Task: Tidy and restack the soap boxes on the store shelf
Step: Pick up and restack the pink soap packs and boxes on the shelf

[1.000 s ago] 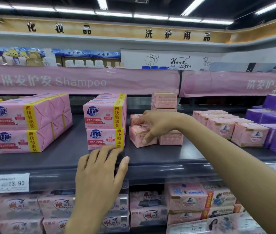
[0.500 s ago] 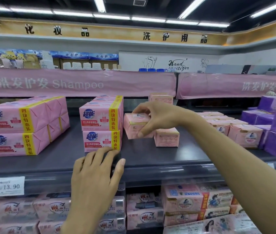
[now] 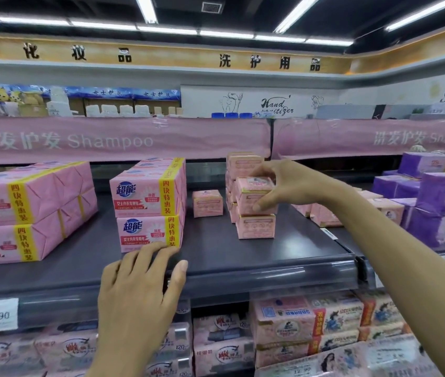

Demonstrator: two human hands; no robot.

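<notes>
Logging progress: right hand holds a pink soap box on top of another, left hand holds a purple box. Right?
No. The head view shows the left hand holding nothing, resting flat on the shelf edge. The right hand does grip a pink box atop a lower box.

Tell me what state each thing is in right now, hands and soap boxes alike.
right hand: grips the top soap box, fingers curled round it.
top soap box: upright, sitting on the lower soap box.
lower soap box: upright on the shelf.
lone soap box: upright, standing apart.
left hand: fingers straight and spread at the shelf's front edge.
four-packs: stacked two high.
</notes>
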